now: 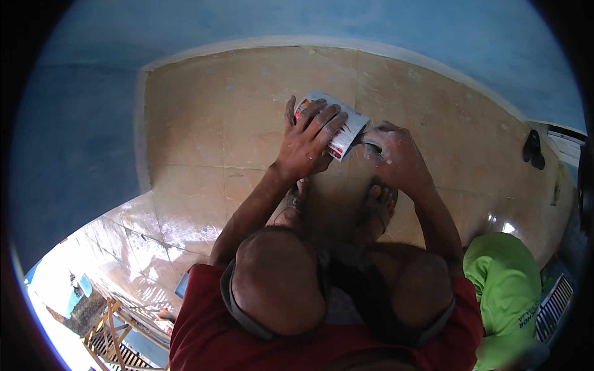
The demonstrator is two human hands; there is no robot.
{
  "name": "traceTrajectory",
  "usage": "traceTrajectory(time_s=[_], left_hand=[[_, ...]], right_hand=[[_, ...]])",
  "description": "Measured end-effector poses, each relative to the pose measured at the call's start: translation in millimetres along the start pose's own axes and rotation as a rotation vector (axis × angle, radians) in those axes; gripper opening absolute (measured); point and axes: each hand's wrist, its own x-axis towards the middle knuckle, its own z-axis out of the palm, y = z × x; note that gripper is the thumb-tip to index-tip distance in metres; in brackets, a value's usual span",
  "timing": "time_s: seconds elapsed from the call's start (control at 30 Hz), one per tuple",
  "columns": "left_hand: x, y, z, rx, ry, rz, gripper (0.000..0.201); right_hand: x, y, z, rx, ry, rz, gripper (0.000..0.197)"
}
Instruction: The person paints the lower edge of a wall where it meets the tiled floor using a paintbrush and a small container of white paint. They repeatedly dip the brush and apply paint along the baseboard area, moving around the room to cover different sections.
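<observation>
Above the floor in front of me, my left hand grips a white can with coloured print, its fingers spread over the side. The can lies tilted, with its mouth turned to the right. Beside that mouth is my right hand, its fingers curled closed. A thin dark piece shows between the right fingers and the can's rim; its kind is hidden by the hand. Pale smears mark both hands. What the can holds is out of sight.
Blue walls with a pale lower edge bound the tan tiled floor. Dark footwear lies at the far right. Someone in a bright green shirt is close on my right. Wooden slatted furniture stands at the lower left.
</observation>
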Motion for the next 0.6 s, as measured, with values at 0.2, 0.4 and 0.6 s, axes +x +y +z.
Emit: traceTrajectory(time_s=[0.2, 0.4, 0.6], left_hand=[[-3, -13, 3, -0.159, 0.089, -0.132, 0.103], [-2, -23, 6, -0.399, 0.061, -0.328, 0.111], [2, -15, 13, -0.601, 0.061, -0.38, 0.112]], right_hand=[[-13, 9, -34, 0.376, 0.025, 0.253, 0.028], [-56, -5, -74, 0.549, 0.535, 0.409, 0.033], [-62, 10, -73, 0.786, 0.797, 0.209, 0.037]])
